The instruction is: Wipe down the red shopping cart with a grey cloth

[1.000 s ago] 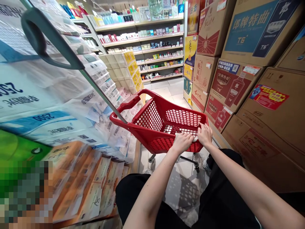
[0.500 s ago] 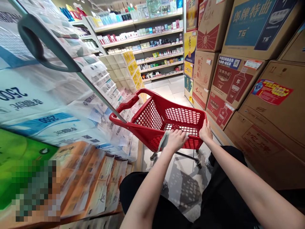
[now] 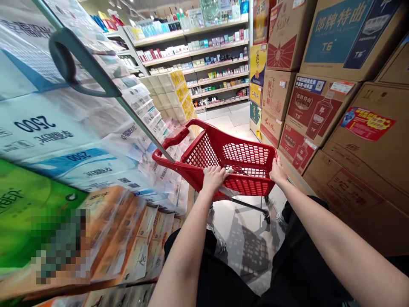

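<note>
A red plastic shopping cart [image 3: 249,150] with perforated basket walls stands in front of me; no goods show in its basket. My left hand [image 3: 213,177] is closed over the near rim, with a pale grey cloth [image 3: 230,192] under the fingers and hanging down the outside wall. On the right corner of the rim, my right hand [image 3: 277,171] is wrapped round the red edge. A metal pole [image 3: 143,124] with a dark grey loop handle [image 3: 84,70] slants down from the upper left to the cart's handle end.
Stacked cardboard cartons [image 3: 354,166] line the right side. Wrapped paper packs [image 3: 64,128] and orange packs [image 3: 128,234] are piled close on the left. Shelves [image 3: 198,64] of small boxed goods stand at the back. Pale floor tiles [image 3: 249,238] lie below the cart.
My left hand has slid left along the near rim with the cloth. My right hand keeps its hold on the corner. The view has shifted slightly.
</note>
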Tool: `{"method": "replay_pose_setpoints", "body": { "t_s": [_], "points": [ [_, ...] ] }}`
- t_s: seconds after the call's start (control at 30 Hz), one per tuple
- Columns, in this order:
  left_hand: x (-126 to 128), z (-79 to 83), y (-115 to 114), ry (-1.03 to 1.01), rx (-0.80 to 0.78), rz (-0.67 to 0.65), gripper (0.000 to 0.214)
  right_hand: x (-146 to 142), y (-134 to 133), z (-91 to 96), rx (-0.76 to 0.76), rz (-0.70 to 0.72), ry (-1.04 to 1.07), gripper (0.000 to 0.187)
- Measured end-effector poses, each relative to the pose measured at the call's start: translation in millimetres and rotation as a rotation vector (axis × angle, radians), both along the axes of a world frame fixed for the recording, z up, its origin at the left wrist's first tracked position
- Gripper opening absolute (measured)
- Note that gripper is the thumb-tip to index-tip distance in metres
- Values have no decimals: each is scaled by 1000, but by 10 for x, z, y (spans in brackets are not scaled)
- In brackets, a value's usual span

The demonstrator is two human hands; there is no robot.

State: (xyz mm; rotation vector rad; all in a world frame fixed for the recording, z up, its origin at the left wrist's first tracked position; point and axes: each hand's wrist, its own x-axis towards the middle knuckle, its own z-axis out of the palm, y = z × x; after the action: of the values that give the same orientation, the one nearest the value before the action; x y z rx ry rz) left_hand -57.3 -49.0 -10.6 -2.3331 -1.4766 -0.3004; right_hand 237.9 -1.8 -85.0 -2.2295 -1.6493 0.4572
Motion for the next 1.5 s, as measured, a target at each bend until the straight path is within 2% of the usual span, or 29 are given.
{"method": "replay_pose_setpoints", "body": {
  "t_s": [0.07,0.13,0.2,0.23,0.27,0.33,0.43,0.6,0.73,0.8,0.9,1.0,1.07,1.13,1.23,1.37,1.43,1.5],
  "points": [
    [-105,23,-3,10,22,29,37,-36,-1,27,36,-22,-6,65],
    [-98,12,1,8,35,44,36,-134,-17,101,118,-42,-46,57],
    [-32,-14,16,-1,35,50,35,-290,-45,207,219,1,-82,51],
    [5,-25,26,-6,30,51,35,-377,-60,264,243,66,-77,51],
    [38,-34,38,-10,23,51,35,-459,-74,316,221,152,-54,54],
    [86,-41,67,-13,8,38,35,-576,-91,402,63,274,-11,64],
    [91,-28,116,13,-29,-29,31,-580,-78,470,-137,282,-32,78],
    [-153,93,189,66,-87,-118,23,-391,5,495,-152,286,-76,78],
    [-503,276,161,100,-52,-69,22,-342,65,480,-148,277,-83,76],
    [-572,318,110,91,-25,-30,23,-353,80,463,-146,268,-86,76],
    [-424,246,34,40,5,20,30,-388,73,438,-137,260,-98,79],
    [-111,85,12,24,-26,-42,40,-410,48,423,-127,246,-107,81],
    [38,15,38,41,-58,-91,39,-401,36,419,-120,256,-110,82],
    [55,14,77,71,-86,-104,31,-372,34,418,-111,271,-112,83],
    [-171,134,96,108,-88,-82,23,-311,48,419,-105,270,-118,82],
    [-593,334,-5,111,0,-47,23,-258,68,430,-119,275,-114,79],
    [-674,365,-65,94,54,-6,25,-259,66,439,-130,276,-109,79],
    [-617,331,-101,69,100,53,24,-273,56,448,-138,274,-108,79]
  ]
}}
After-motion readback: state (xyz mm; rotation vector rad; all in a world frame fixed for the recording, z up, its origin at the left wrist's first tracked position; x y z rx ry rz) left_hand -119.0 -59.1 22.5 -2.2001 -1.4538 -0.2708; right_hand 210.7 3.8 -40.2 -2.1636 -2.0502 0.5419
